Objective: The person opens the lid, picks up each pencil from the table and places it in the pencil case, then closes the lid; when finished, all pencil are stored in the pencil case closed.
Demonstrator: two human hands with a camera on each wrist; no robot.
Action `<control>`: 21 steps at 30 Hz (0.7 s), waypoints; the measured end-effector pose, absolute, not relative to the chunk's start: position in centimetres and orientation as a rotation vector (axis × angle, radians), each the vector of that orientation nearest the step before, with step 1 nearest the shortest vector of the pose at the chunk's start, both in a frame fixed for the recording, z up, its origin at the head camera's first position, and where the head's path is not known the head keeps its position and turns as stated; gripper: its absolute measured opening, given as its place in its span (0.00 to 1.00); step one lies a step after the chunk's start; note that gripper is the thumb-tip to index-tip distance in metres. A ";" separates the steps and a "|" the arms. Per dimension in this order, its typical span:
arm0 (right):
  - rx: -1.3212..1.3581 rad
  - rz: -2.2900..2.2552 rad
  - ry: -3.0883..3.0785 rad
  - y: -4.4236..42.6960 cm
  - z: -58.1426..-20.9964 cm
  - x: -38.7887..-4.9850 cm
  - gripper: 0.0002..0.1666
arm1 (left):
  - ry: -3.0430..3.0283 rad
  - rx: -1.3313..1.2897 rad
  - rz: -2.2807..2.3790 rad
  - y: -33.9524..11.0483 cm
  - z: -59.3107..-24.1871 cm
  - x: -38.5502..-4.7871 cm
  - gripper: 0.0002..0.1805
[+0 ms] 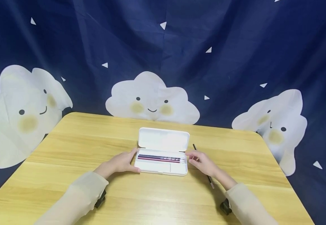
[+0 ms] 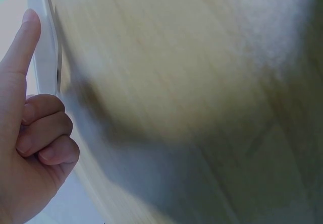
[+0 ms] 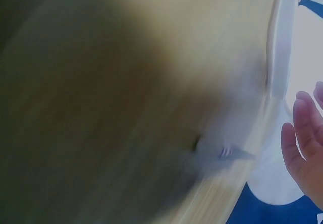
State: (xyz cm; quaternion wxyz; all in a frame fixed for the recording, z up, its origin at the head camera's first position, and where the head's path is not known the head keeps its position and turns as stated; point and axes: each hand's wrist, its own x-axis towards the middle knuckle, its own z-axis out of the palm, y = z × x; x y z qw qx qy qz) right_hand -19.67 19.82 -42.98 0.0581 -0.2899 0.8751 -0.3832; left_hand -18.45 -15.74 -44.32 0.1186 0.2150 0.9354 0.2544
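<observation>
A white pencil case (image 1: 155, 167) lies on the table with its lid (image 1: 163, 139) raised at the back. Several dark and red pencils (image 1: 158, 158) lie side by side in its rear part. My left hand (image 1: 122, 162) holds the case's left end, thumb at the front corner and forefinger at the back one; the left wrist view shows its other fingers curled. By the right end is my right hand (image 1: 203, 162), its fingers loosely bent with nothing visible between them. Whether they touch the case I cannot tell. A black pencil (image 1: 210, 181) lies on the table, partly hidden under this hand.
The wooden table (image 1: 157, 200) has rounded far corners. Behind it hangs a dark blue curtain (image 1: 140, 40) printed with smiling clouds and small white triangles. A dark wrist device (image 1: 100, 200) sits at each sleeve.
</observation>
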 end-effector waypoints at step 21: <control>-0.733 -1.004 2.791 23.9 -42.9 -18.8 0.21 | 2.731 0.637 0.739 -15.8 -44.4 -18.5 0.53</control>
